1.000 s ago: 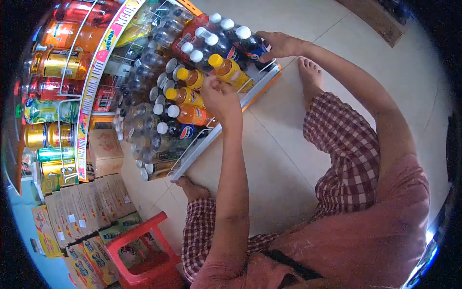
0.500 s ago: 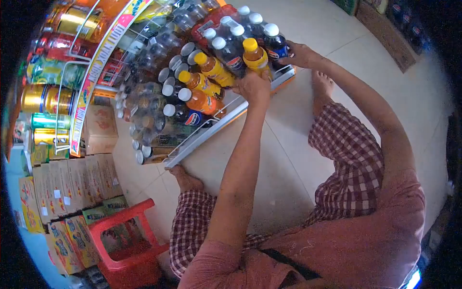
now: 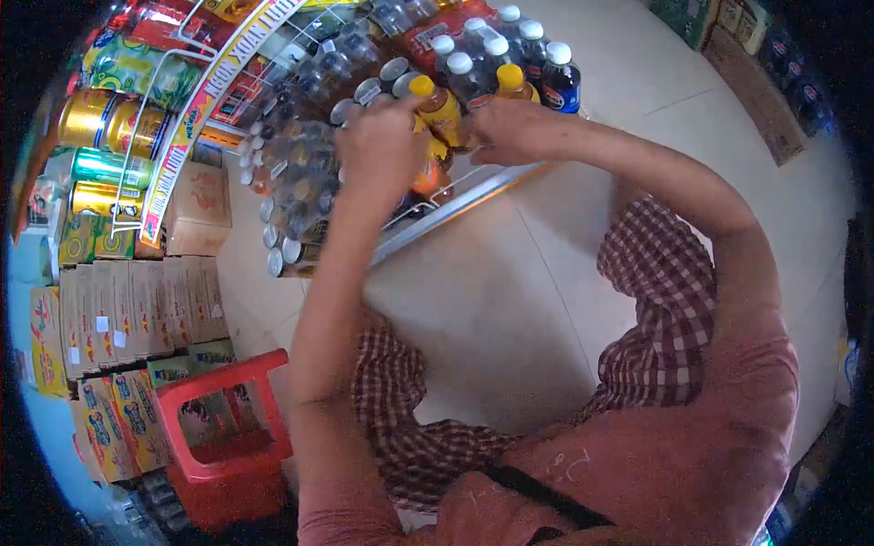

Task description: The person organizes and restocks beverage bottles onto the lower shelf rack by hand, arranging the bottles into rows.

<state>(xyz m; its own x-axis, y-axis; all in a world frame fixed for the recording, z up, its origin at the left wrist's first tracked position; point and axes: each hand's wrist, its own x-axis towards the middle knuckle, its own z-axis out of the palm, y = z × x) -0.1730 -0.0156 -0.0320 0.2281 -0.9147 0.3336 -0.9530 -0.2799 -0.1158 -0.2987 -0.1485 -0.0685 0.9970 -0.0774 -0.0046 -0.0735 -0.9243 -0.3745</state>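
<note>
My left hand (image 3: 382, 141) is over the front left of the bottle rack, its fingers curled down among the bottle tops. Whatever they grip is hidden beneath the hand. Beside it stands a yellow-capped bottle (image 3: 441, 109) with a yellow label, and an orange drink bottle (image 3: 431, 175) shows partly below. My right hand (image 3: 519, 130) is in front of another yellow-capped bottle (image 3: 515, 84) and covers its lower part. Its fingers point left and are too blurred to tell their grip. To its right stands a white-capped Pepsi bottle (image 3: 560, 80).
A metal rack edge (image 3: 464, 211) runs along the front of the bottles. More shelves of cans (image 3: 114, 162) rise at the left. Cartons (image 3: 137, 314) and a red plastic stool (image 3: 228, 464) stand at the lower left. Boxes and bottles line the upper right.
My left hand has left the front yellow-capped bottle and moved left over other bottles. My right hand has moved left from the Pepsi bottle to in front of that yellow-capped bottle.
</note>
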